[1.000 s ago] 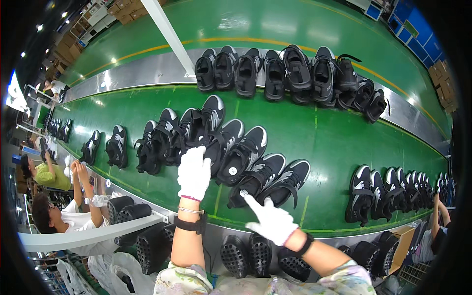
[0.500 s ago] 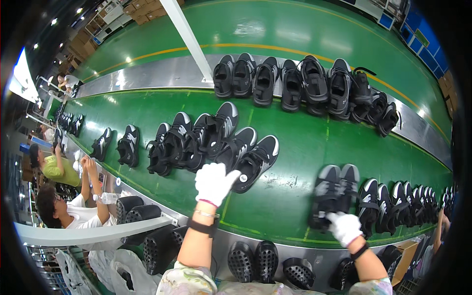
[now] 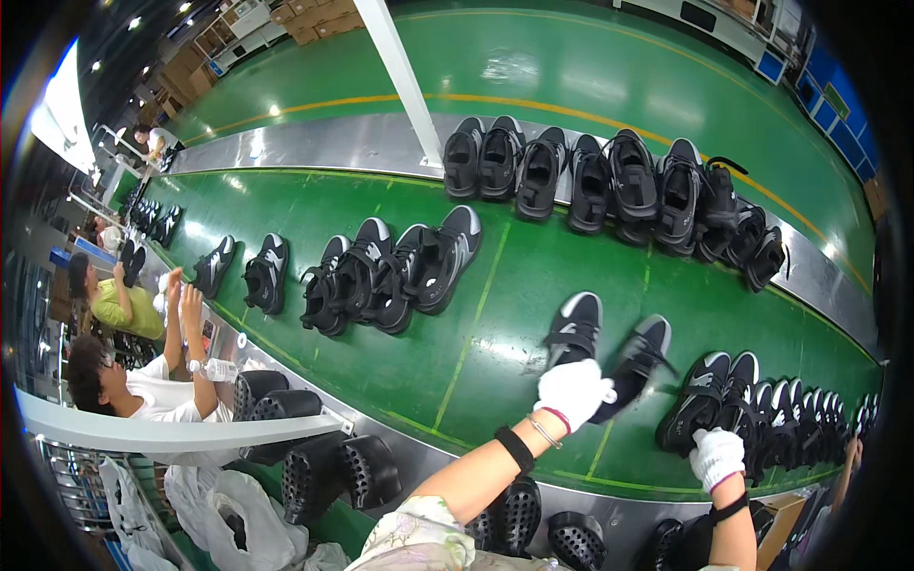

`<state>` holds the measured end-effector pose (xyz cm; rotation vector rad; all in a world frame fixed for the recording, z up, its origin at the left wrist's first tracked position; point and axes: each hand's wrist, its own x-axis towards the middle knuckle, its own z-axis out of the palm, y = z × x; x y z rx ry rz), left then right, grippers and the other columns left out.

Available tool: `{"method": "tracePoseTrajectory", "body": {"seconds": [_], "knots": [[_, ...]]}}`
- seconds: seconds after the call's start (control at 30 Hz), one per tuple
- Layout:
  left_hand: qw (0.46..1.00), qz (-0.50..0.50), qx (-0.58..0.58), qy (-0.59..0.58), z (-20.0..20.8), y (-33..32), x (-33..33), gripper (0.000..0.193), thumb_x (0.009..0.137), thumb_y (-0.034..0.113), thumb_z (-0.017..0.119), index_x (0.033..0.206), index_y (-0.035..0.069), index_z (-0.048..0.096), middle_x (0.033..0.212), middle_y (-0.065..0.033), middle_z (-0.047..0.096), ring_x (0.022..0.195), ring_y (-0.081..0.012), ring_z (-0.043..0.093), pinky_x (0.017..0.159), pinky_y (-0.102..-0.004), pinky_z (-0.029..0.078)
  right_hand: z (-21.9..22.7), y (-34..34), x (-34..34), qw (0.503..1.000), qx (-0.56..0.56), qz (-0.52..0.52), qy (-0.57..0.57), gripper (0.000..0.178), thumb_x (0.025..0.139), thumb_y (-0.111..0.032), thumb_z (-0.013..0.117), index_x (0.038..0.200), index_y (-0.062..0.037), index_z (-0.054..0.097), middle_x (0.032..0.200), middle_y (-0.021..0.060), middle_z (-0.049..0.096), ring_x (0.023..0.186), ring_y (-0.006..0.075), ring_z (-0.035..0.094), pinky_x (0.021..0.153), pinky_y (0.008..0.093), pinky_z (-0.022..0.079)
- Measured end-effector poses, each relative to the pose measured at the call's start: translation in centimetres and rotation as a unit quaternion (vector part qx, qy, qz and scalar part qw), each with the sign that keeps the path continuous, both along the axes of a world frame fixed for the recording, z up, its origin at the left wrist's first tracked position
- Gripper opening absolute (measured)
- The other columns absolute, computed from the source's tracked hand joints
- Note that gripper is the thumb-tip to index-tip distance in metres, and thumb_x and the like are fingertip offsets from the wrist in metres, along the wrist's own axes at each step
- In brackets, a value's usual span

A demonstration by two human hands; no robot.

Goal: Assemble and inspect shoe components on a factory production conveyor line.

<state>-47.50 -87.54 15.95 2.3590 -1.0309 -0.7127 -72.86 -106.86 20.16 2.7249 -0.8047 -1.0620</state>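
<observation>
My left hand (image 3: 574, 392), in a white glove, is closed at the heels of two black-and-grey sneakers. The left sneaker (image 3: 577, 324) points away from me; the right sneaker (image 3: 636, 366) is blurred and slants to the right. My fingers are partly hidden behind the heels. Farther right, my gloved right hand (image 3: 716, 459) is closed at the heel end of another pair, between a strapped black sneaker (image 3: 693, 404) and its neighbour sneaker (image 3: 738, 385). All these shoes are on the green conveyor belt (image 3: 457, 381).
Several sneakers (image 3: 362, 271) stand left on the belt, with a tight row (image 3: 804, 409) at right. More shoes (image 3: 609, 181) line the far metal ledge. Black perforated shoe lasts (image 3: 519, 514) sit along the near edge. A white post (image 3: 395, 76) rises at the far side; co-workers (image 3: 143, 381) sit left.
My left hand has moved right, bringing a pair of sneakers away from the left group. The pair by my right hand has shifted right, up to the row.
</observation>
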Motion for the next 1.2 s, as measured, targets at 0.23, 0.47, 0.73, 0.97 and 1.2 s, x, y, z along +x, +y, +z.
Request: {"method": "tracePoseTrajectory", "body": {"seconds": [0.23, 0.47, 0.73, 0.97, 1.2], "knots": [[0.911, 0.243, 0.017, -0.332, 1.9, 7.5, 14.0, 0.020, 0.086, 0.028, 0.061, 0.091, 0.010, 0.066, 0.082, -0.0150, 0.066, 0.080, -0.0361, 0.066, 0.071, -0.0498, 0.052, 5.6, 9.0, 11.7, 0.840, 0.236, 0.058, -0.486, 0.029, 0.081, -0.018, 0.074, 0.108, -0.0095, 0.067, 0.088, 0.0128, 0.067, 0.076, 0.0317, 0.067, 0.067, 0.0396, 0.054], [0.785, 0.499, 0.135, -0.341, -1.2, 21.6, 22.5, 0.038, 0.087, 0.022, 0.063, 0.122, 0.007, 0.059, 0.115, -0.0135, 0.062, 0.108, -0.0344, 0.059, 0.089, -0.0469, 0.050, 0.1, 18.9, 28.7, 0.805, 0.385, 0.150, -0.426, 0.062, 0.090, -0.031, 0.065, 0.146, -0.0147, 0.042, 0.138, 0.0244, 0.050, 0.104, 0.0388, 0.065, 0.086, 0.0444, 0.055], [0.814, 0.507, 0.170, -0.226, -4.1, 25.4, 26.6, 0.048, 0.081, 0.029, 0.069, 0.123, 0.008, 0.065, 0.118, -0.0207, 0.065, 0.112, -0.0386, 0.061, 0.099, -0.0445, 0.048, -5.0, 26.2, 42.3, 0.870, 0.371, 0.160, -0.282, 0.070, 0.080, -0.027, 0.076, 0.144, -0.0255, 0.046, 0.144, 0.0378, 0.034, 0.102, 0.0452, 0.065, 0.085, 0.0466, 0.056], [0.848, 0.464, 0.150, -0.207, -5.8, 26.3, 28.9, 0.038, 0.088, 0.036, 0.060, 0.100, 0.003, 0.074, 0.099, -0.0222, 0.071, 0.095, -0.0398, 0.068, 0.087, -0.0452, 0.053, -10.6, 30.0, 45.5, 0.877, 0.262, 0.158, -0.371, 0.043, 0.099, -0.036, 0.049, 0.116, 0.0014, 0.062, 0.100, 0.0247, 0.063, 0.084, 0.0392, 0.064, 0.074, 0.0500, 0.049], [0.876, 0.351, 0.239, -0.230, -6.3, 23.6, 24.8, 0.048, 0.096, 0.038, 0.043, 0.088, 0.003, 0.075, 0.095, -0.0175, 0.072, 0.094, -0.0390, 0.065, 0.085, -0.0488, 0.053, -8.9, 25.1, 40.6, 0.846, 0.337, 0.191, -0.366, 0.017, 0.087, -0.026, 0.062, 0.098, -0.0149, 0.070, 0.096, 0.0177, 0.062, 0.090, 0.0372, 0.065, 0.075, 0.0495, 0.050]]}}
